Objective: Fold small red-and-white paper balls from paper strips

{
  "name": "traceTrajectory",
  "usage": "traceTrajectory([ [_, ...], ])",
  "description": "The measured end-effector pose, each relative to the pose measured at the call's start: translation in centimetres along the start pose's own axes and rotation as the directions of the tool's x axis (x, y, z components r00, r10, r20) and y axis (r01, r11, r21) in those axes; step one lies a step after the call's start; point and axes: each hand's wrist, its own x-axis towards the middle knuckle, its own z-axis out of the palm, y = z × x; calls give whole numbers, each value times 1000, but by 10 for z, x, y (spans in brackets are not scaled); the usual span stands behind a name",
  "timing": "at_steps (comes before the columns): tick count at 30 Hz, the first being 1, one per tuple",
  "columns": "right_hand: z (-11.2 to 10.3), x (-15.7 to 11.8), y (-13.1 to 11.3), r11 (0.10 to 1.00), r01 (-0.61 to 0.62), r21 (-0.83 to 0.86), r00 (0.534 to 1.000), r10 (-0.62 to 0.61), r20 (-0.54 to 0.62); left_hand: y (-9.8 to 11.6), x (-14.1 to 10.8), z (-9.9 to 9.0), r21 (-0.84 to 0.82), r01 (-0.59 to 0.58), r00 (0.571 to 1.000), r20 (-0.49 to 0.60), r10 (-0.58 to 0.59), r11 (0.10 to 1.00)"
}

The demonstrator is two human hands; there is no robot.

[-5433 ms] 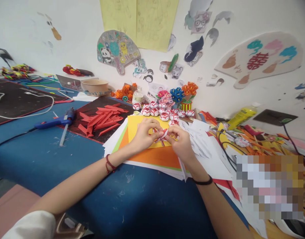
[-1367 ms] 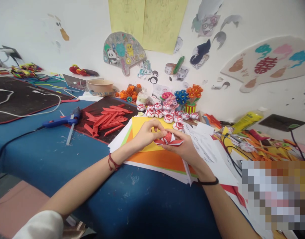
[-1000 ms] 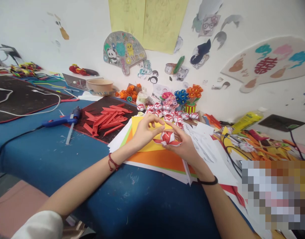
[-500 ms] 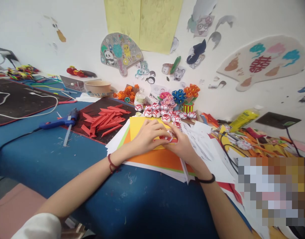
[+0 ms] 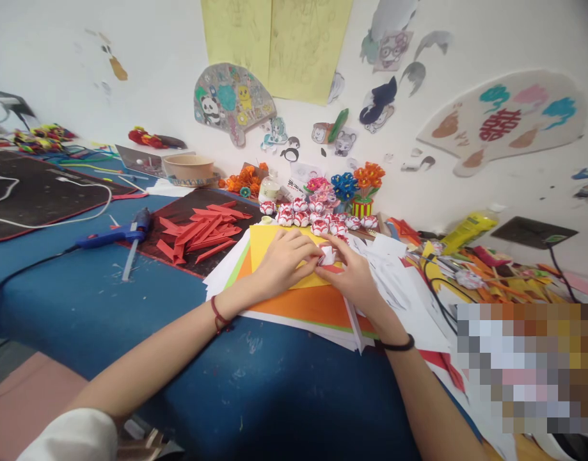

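Note:
Between both hands is a small red and white folded paper piece [image 5: 327, 255], partly covered by the fingers. My left hand [image 5: 290, 261] pinches its left side. My right hand [image 5: 350, 272] curls round its right side, thumb and fingers on it. Beneath the hands lie a yellow sheet [image 5: 262, 246] and an orange sheet [image 5: 303, 308] on a paper stack. Several red and white paper flowers [image 5: 301, 219] stand just behind the hands. Red folded strips [image 5: 198, 232] are heaped on a dark mat to the left.
A blue glue gun [image 5: 112, 235] rests at the left on the blue table cover [image 5: 188, 371]. A paper bowl [image 5: 190, 169], orange flowers [image 5: 248, 181] and a blue flower bunch [image 5: 344, 187] stand near the wall. At the right are a yellow bottle [image 5: 472, 229], cables and paper scraps.
The fingers have shifted around the paper piece, and more of its white part shows. My right hand's fingers have moved slightly; the arms stay nearly in place.

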Motion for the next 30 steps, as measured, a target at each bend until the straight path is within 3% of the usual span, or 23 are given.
traceTrajectory([
  [5,2,0,0,977,167,-133,969,-187,-162,-3,-3,10,57,81,982,-176,-69,995],
  [7,1,-1,1,954,209,-215,944,-254,-209,-3,-4,13,72,90,978,-195,-74,993],
  [10,-1,-2,3,930,245,-272,936,-301,-185,-3,-5,15,74,94,981,-175,-80,993],
  [20,-6,1,7,947,278,-164,944,-301,-139,-7,-4,14,23,33,993,-111,-30,999],
  [30,-8,2,12,979,203,-9,967,-202,-155,-9,-1,8,-128,-55,995,-90,44,990],
])
